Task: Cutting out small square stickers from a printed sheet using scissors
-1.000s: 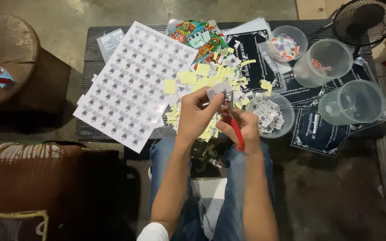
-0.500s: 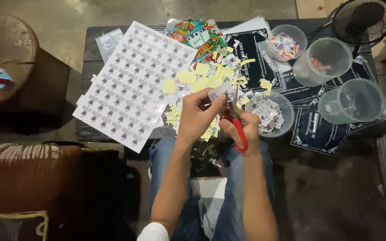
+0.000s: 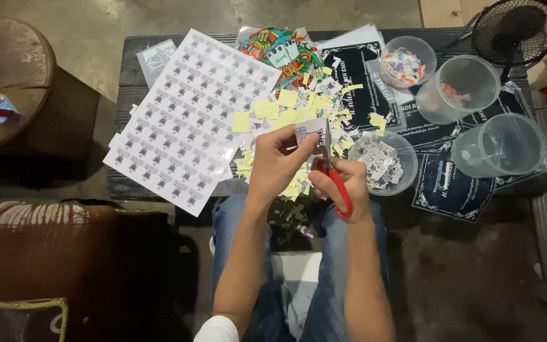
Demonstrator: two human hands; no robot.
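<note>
The left hand (image 3: pixel 280 166) gripped a small sticker (image 3: pixel 312 134); the right hand (image 3: pixel 343 183) worked red scissors (image 3: pixel 335 183). One bowl (image 3: pixel 406 166) held cut pieces, while a big sheet (image 3: pixel 191 117) remained uncut.

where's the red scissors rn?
In the head view, the red scissors are in the right hand, at centre frame by the table's near edge, blades against the small sticker piece held by the left hand.

— From where is the scene viewed?

— A single head-worn view is given, looking almost straight down from above the seated person's lap. The counter (image 3: pixel 128 114) is seen from its near edge toward its far edge, which lies close to the top of the frame.

— How near is it?

— Fairly near: forearms and knees fill the lower middle. No second view is provided.
</note>
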